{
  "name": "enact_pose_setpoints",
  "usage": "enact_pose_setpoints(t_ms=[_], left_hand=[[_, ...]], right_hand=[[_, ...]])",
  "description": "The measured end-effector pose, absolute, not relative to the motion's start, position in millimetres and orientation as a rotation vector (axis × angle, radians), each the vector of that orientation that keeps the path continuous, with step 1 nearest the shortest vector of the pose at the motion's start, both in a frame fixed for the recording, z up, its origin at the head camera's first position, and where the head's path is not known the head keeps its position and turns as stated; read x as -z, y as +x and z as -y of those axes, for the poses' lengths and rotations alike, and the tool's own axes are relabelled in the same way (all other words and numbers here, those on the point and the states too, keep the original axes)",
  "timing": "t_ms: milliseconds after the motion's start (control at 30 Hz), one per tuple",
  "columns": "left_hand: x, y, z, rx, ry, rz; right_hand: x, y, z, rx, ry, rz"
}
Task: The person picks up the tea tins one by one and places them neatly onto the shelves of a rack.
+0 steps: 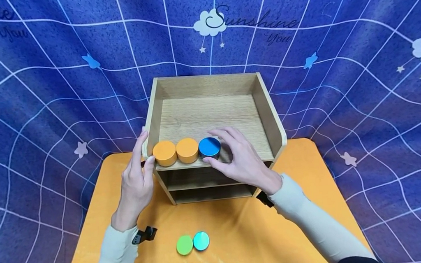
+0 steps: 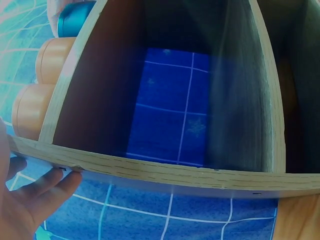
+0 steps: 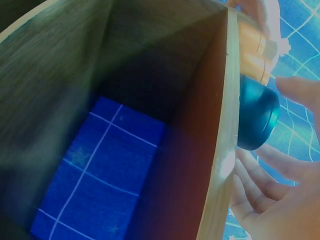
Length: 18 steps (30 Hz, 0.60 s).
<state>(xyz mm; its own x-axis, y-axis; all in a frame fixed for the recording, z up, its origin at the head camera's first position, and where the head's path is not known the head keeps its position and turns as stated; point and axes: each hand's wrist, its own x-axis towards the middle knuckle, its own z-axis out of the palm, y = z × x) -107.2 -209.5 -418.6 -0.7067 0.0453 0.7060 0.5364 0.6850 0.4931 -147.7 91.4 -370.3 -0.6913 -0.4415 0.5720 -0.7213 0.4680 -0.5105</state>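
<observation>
Well, right hand (image 1: 240,157) spans blue jar (image 1: 209,147), contact hidden, grip unclear; left hand (image 1: 136,182) spread

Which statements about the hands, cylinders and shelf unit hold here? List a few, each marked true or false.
1. Two orange cylinders stand on top of the shelf unit. True.
2. The right hand has thumb and fingers around the blue cylinder. True.
3. The blue cylinder stands between the orange ones. False: it is right of both in the head view.
4. The green piece lies on the table. True.
5. The left hand holds the green piece. False: it is at the unit's left side panel.
</observation>
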Motion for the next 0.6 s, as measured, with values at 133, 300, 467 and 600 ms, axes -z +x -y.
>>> enact_pose_setpoints(t_ms=[133,300,467,600], left_hand=[[417,-107,210,0.914,-0.452,2.21],[417,-106,209,0.916,-0.448,2.213],[418,-106,210,0.919,-0.442,2.226],[418,-106,210,0.913,-0.445,2.225]], right_hand=[[371,-146,-94,-1.089,0.977,2.341],[371,-143,-98,-1.101,0.971,2.334],[372,-138,-102,-1.092,0.95,2.309],[374,-131,-105,-1.105,0.961,2.245]])
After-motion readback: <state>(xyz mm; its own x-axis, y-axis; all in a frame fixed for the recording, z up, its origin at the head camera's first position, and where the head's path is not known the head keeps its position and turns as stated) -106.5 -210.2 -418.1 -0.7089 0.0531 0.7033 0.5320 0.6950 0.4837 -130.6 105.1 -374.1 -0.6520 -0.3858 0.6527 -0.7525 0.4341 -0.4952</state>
